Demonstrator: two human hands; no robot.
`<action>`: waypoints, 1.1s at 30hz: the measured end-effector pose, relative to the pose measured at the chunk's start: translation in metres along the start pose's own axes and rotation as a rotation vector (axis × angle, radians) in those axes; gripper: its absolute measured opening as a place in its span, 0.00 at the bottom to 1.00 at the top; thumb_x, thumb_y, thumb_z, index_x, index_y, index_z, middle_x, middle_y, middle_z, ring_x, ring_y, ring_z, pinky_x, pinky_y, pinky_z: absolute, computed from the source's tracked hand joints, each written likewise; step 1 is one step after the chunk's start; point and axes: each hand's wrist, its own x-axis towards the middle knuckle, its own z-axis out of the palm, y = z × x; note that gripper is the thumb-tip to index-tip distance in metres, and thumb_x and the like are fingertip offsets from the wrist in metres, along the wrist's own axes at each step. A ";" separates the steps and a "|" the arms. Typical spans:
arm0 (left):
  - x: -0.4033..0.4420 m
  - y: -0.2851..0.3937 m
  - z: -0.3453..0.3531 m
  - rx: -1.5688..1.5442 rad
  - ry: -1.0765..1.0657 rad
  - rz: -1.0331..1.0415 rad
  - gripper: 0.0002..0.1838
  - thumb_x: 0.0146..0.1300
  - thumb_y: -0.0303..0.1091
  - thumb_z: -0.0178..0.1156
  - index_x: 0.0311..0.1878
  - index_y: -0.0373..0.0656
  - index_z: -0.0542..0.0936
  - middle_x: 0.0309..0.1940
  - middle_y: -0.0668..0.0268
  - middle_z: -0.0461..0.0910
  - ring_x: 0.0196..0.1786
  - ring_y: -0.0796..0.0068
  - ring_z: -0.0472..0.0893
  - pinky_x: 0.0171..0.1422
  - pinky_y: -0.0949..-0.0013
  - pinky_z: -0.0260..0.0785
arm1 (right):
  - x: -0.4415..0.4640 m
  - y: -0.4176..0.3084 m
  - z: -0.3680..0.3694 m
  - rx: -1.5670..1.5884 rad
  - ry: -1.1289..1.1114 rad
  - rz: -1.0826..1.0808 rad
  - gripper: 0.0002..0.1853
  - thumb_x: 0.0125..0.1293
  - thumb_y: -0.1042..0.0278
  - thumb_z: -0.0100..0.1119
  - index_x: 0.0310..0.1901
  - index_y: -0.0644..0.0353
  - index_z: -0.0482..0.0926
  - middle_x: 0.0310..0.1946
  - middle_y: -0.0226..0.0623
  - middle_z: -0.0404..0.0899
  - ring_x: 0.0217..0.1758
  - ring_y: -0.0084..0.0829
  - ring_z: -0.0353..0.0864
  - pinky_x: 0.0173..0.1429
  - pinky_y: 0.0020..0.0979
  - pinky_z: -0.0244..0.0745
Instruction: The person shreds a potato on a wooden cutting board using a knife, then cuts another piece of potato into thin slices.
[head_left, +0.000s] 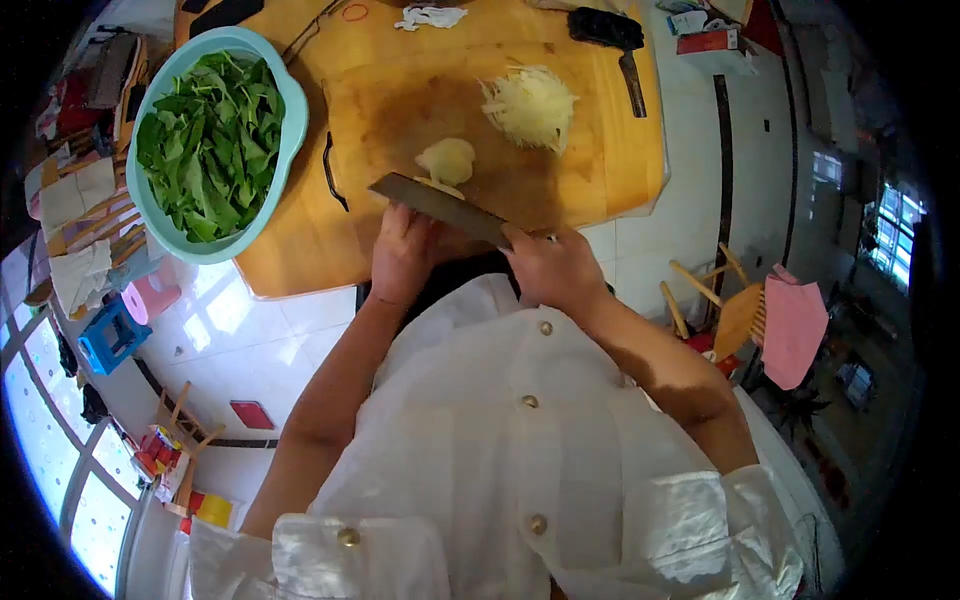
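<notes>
My right hand (pixel 556 266) is closed round the handle end of a cleaver (pixel 440 208), whose broad blade points to the left over the near part of a wooden cutting board (pixel 375 110). My left hand (pixel 403 250) is at the blade's left part, fingers bent and pressed together; what they hold, if anything, is hidden behind the blade. Just beyond the blade lie pale yellow slices (pixel 447 161), one thin slice touching or close to its edge. Farther back to the right sits a heap of pale shreds (pixel 530 107) on the board.
A light blue basin (pixel 297 112) full of green leaves stands at the table's left. A black object (pixel 605 29) and a dark-bladed tool (pixel 632 84) lie at the back right, a white crumpled cloth (pixel 430 17) at the back. A wooden chair (pixel 738 320) stands right.
</notes>
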 end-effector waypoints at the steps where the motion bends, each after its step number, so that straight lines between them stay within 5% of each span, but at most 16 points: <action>1: -0.001 0.000 0.000 -0.004 0.001 -0.004 0.15 0.48 0.20 0.64 0.42 0.38 0.79 0.44 0.53 0.76 0.47 0.50 0.76 0.48 0.57 0.73 | -0.011 0.000 -0.009 -0.003 -0.005 -0.001 0.10 0.62 0.65 0.57 0.42 0.60 0.78 0.19 0.39 0.78 0.23 0.35 0.79 0.31 0.34 0.71; 4: 0.000 0.000 0.000 0.010 -0.013 0.031 0.20 0.48 0.19 0.63 0.47 0.38 0.78 0.48 0.51 0.75 0.49 0.48 0.76 0.52 0.59 0.73 | -0.032 0.000 -0.024 -0.057 -0.075 0.076 0.10 0.61 0.64 0.57 0.42 0.58 0.78 0.14 0.35 0.75 0.18 0.32 0.76 0.30 0.31 0.68; 7: 0.002 0.004 -0.002 -0.050 0.010 -0.001 0.22 0.47 0.20 0.63 0.50 0.39 0.78 0.52 0.50 0.73 0.51 0.46 0.75 0.54 0.59 0.73 | -0.037 0.001 -0.019 -0.025 0.109 0.044 0.08 0.53 0.68 0.56 0.36 0.57 0.76 0.11 0.37 0.76 0.15 0.34 0.78 0.26 0.33 0.71; 13: -0.006 -0.004 0.002 0.079 -0.022 0.021 0.12 0.51 0.22 0.63 0.41 0.37 0.78 0.44 0.56 0.76 0.50 0.50 0.76 0.51 0.58 0.74 | -0.006 0.002 0.009 0.009 -0.010 0.096 0.12 0.60 0.64 0.58 0.42 0.58 0.78 0.12 0.35 0.74 0.15 0.36 0.75 0.30 0.34 0.69; 16: 0.001 0.002 -0.002 -0.030 0.013 -0.023 0.11 0.50 0.21 0.63 0.39 0.37 0.78 0.43 0.56 0.75 0.51 0.50 0.76 0.52 0.57 0.73 | 0.028 -0.004 0.025 0.124 0.114 0.036 0.12 0.60 0.64 0.59 0.44 0.59 0.78 0.16 0.40 0.78 0.21 0.37 0.79 0.31 0.36 0.71; 19: -0.001 0.001 0.001 -0.026 0.022 0.021 0.11 0.50 0.21 0.63 0.39 0.37 0.78 0.43 0.56 0.75 0.52 0.50 0.75 0.54 0.57 0.72 | 0.033 -0.006 0.022 0.079 -0.005 0.056 0.14 0.60 0.64 0.59 0.45 0.59 0.79 0.21 0.43 0.80 0.29 0.38 0.81 0.32 0.37 0.72; 22: -0.002 0.003 -0.003 -0.016 -0.038 -0.056 0.12 0.50 0.21 0.63 0.40 0.37 0.78 0.45 0.56 0.75 0.54 0.50 0.75 0.56 0.58 0.71 | 0.029 -0.005 0.015 0.075 0.074 0.048 0.16 0.58 0.64 0.60 0.47 0.60 0.79 0.21 0.41 0.79 0.29 0.37 0.81 0.32 0.37 0.72; 25: -0.002 0.005 -0.003 0.072 -0.009 -0.004 0.14 0.50 0.21 0.63 0.43 0.38 0.79 0.47 0.55 0.75 0.53 0.50 0.75 0.55 0.59 0.72 | -0.001 0.003 0.000 0.106 0.379 -0.156 0.16 0.57 0.64 0.60 0.46 0.60 0.79 0.17 0.37 0.77 0.24 0.37 0.79 0.32 0.37 0.71; 27: -0.001 0.007 -0.002 -0.045 0.042 -0.054 0.15 0.49 0.22 0.63 0.44 0.39 0.79 0.48 0.54 0.75 0.53 0.50 0.75 0.54 0.58 0.72 | -0.029 -0.003 -0.023 0.000 -0.134 0.133 0.16 0.57 0.64 0.60 0.45 0.61 0.78 0.15 0.34 0.76 0.21 0.36 0.77 0.32 0.36 0.70; 33: -0.003 0.001 -0.002 -0.055 0.010 -0.005 0.16 0.52 0.24 0.62 0.46 0.36 0.78 0.50 0.49 0.74 0.51 0.44 0.74 0.54 0.53 0.71 | -0.028 0.001 -0.008 -0.067 -0.077 0.072 0.16 0.57 0.65 0.59 0.46 0.62 0.77 0.17 0.36 0.78 0.19 0.38 0.78 0.29 0.36 0.70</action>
